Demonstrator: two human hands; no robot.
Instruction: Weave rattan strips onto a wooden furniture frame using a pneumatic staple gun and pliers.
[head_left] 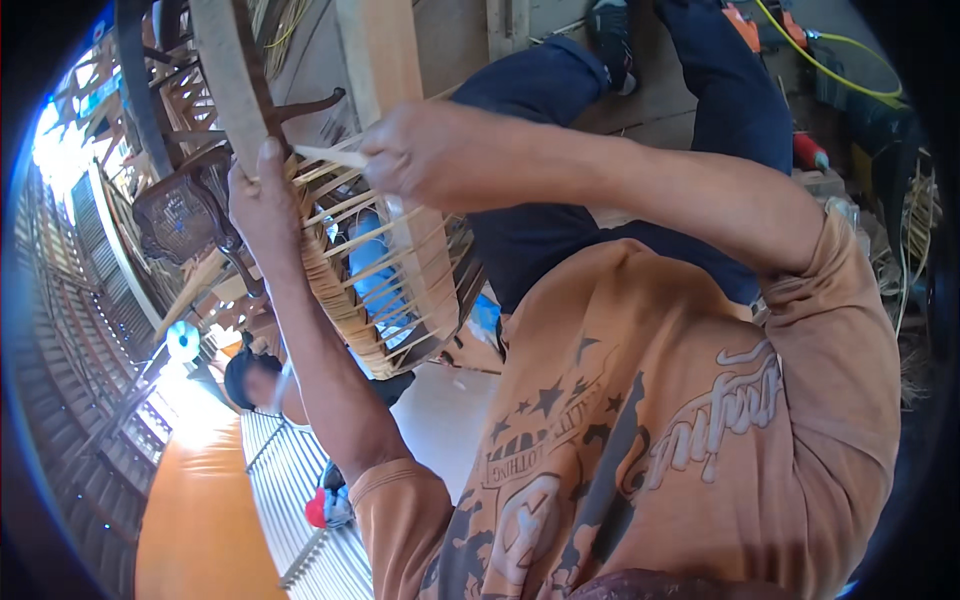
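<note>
My left hand [265,205] is closed at the edge of a wooden frame, its thumb pointing up against a wooden rail [228,75]. A pale flat strip [335,156], which looks like cane or rattan, runs from it to my right hand [425,158]. The fingers of my right hand are pinched shut on the strip's other end. Below the hands, strands are wound closely around one side of the frame [335,300]. More strands [405,280] cross the opening with gaps between them. What lies under my left fingers is hidden.
A broad pale wooden board [385,60] stands beyond my right hand. Dark carved wooden furniture [185,205] is at the left. Another person [262,382] is at the lower left. A yellow hose [840,75] and a red spool-like object [810,150] lie at upper right.
</note>
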